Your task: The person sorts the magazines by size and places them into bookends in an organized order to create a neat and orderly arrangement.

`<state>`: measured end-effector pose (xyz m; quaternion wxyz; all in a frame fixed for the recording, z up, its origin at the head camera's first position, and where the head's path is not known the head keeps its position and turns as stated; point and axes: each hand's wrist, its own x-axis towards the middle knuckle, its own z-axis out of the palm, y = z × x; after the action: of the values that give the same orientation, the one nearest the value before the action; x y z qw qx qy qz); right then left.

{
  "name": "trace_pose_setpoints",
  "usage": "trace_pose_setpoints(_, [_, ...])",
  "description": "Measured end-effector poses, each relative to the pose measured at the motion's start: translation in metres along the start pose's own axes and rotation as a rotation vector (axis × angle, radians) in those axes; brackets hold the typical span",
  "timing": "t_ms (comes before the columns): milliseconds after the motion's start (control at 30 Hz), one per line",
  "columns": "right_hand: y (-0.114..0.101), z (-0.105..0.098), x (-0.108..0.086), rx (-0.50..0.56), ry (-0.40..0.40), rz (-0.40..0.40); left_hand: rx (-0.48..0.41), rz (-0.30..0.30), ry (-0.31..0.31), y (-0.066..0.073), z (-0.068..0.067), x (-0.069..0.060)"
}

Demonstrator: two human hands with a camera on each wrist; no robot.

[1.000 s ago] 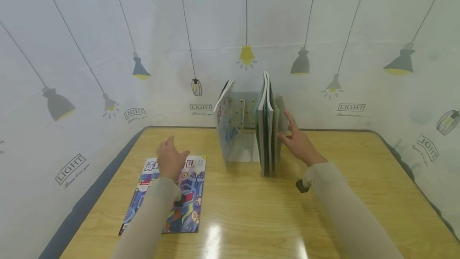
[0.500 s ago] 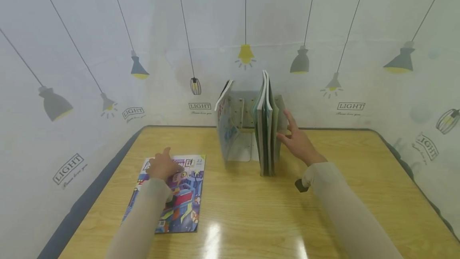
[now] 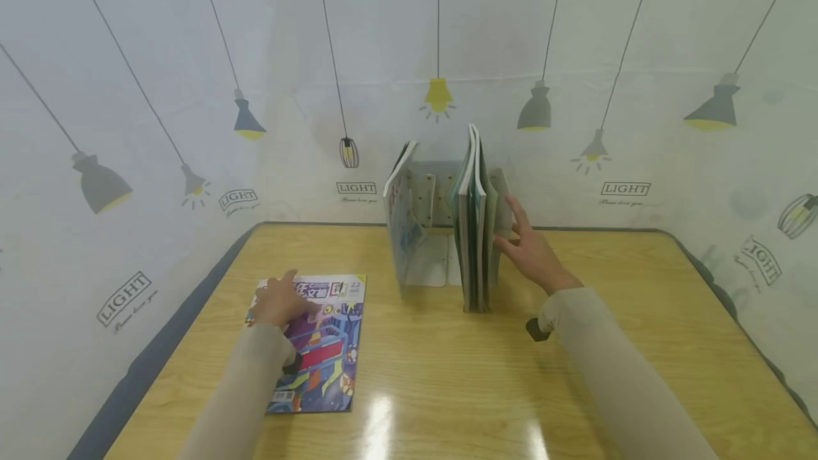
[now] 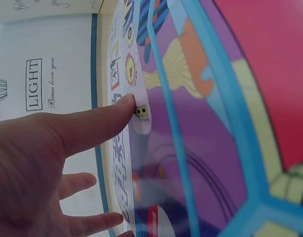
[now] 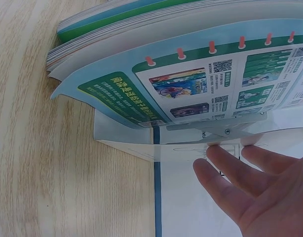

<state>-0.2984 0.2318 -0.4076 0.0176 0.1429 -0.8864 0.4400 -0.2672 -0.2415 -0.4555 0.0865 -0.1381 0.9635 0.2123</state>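
Note:
A colourful magazine (image 3: pixel 322 375) lies flat on the table at the left. My left hand (image 3: pixel 281 302) is spread over its upper left part; in the left wrist view the thumb tip (image 4: pixel 126 100) touches the cover. Several magazines (image 3: pixel 471 247) stand upright in a metal book rack (image 3: pixel 429 268), towards its right side. My right hand (image 3: pixel 532 253) is beside them, its fairly straight fingers (image 5: pixel 230 170) touching the outside of the rack's right end plate (image 5: pixel 124 143). The right thumb lies near the magazine's back cover and is mostly out of the wrist view.
Another magazine (image 3: pixel 399 226) leans at the rack's left side, with a gap between it and the right-hand stack. The wooden table (image 3: pixel 434 375) ends at a white backdrop (image 3: pixel 294 126) printed with lamps. A dark strip (image 3: pixel 172 325) runs along the left edge.
My left hand has moved left and down from above the magazine onto its upper left part. The right hand, the rack and the standing magazines have stayed in place.

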Motion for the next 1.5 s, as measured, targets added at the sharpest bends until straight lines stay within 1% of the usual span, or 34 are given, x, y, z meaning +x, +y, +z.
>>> trace_pose_setpoints(100, [0.001,0.0,0.0,-0.004,0.0,0.003,-0.009,0.011,-0.01,-0.005,-0.001,-0.002])
trace_pose_setpoints(167, [0.002,-0.001,-0.001,-0.004,0.004,0.004,-0.015,0.006,-0.023,-0.008,-0.001,-0.002])
trace_pose_setpoints(267, [0.003,-0.001,-0.001,-0.007,0.005,0.004,-0.013,0.019,-0.042,-0.015,-0.001,-0.001])
trace_pose_setpoints(367, [0.004,-0.001,-0.001,-0.007,0.004,0.0,-0.039,0.023,-0.066,-0.02,-0.001,0.0])
trace_pose_setpoints(467, [0.004,-0.002,-0.001,-0.007,0.003,-0.006,-0.075,0.0,-0.085,-0.023,-0.003,0.0])
trace_pose_setpoints(600, [0.003,-0.003,-0.002,-0.007,0.006,-0.014,-0.131,-0.05,-0.112,-0.025,-0.004,0.0])
trace_pose_setpoints(667, [0.002,-0.003,-0.002,-0.005,0.007,-0.016,-0.143,-0.044,-0.124,-0.027,-0.003,0.002])
trace_pose_setpoints(733, [0.002,-0.003,-0.002,-0.009,0.008,-0.02,-0.147,-0.026,-0.136,-0.029,-0.002,0.005])
trace_pose_setpoints(800, [0.002,-0.003,-0.002,-0.007,0.004,-0.024,-0.148,0.003,-0.15,-0.031,-0.002,0.006])
trace_pose_setpoints(933, [0.003,-0.002,-0.002,-0.008,-0.001,-0.019,-0.173,0.043,-0.183,-0.034,-0.004,0.005])
trace_pose_setpoints(1033, [0.002,-0.003,-0.002,-0.012,0.002,-0.015,-0.186,0.079,-0.195,-0.037,-0.008,0.003])
trace_pose_setpoints(1167, [0.001,-0.004,-0.002,-0.014,0.012,-0.025,-0.177,0.151,-0.185,-0.042,-0.014,0.003])
trace_pose_setpoints(1267, [0.0,-0.004,-0.002,-0.015,0.019,-0.034,-0.194,0.207,-0.181,-0.046,-0.019,0.003])
trace_pose_setpoints(1367, [0.0,-0.003,-0.001,-0.016,0.024,-0.037,-0.248,0.245,-0.193,-0.048,-0.026,0.001])
trace_pose_setpoints(1500, [0.001,-0.002,0.0,-0.008,0.025,-0.042,-0.335,0.261,-0.214,-0.047,-0.034,-0.004])
